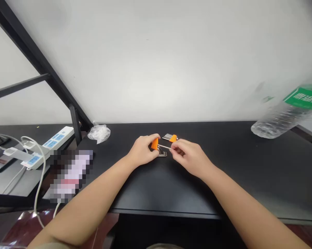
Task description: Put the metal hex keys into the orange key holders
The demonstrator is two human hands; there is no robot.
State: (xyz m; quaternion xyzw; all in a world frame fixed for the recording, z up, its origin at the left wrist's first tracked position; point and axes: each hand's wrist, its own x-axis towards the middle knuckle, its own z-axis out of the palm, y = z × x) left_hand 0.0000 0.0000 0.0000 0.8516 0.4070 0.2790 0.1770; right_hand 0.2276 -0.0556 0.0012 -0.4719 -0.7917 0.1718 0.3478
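Observation:
My left hand (144,149) pinches an orange holder (154,144) above the black table. From this holder a thin metal key (165,147) sticks out to the right, its far end between the fingertips of my right hand (188,155). Several bent metal hex keys (162,154) show just below, beside my left thumb; whether they sit in the holder or lie on the table I cannot tell. A second orange holder (173,138) with several metal keys lies on the table behind my hands.
A crumpled clear plastic bag (99,133) lies at the table's back left. Toward the right stands a tilted-looking clear bottle (280,117) with a green label. A white power strip (50,145), cables and a black metal frame (36,52) are on the left. The black table (156,193) meets a white wall.

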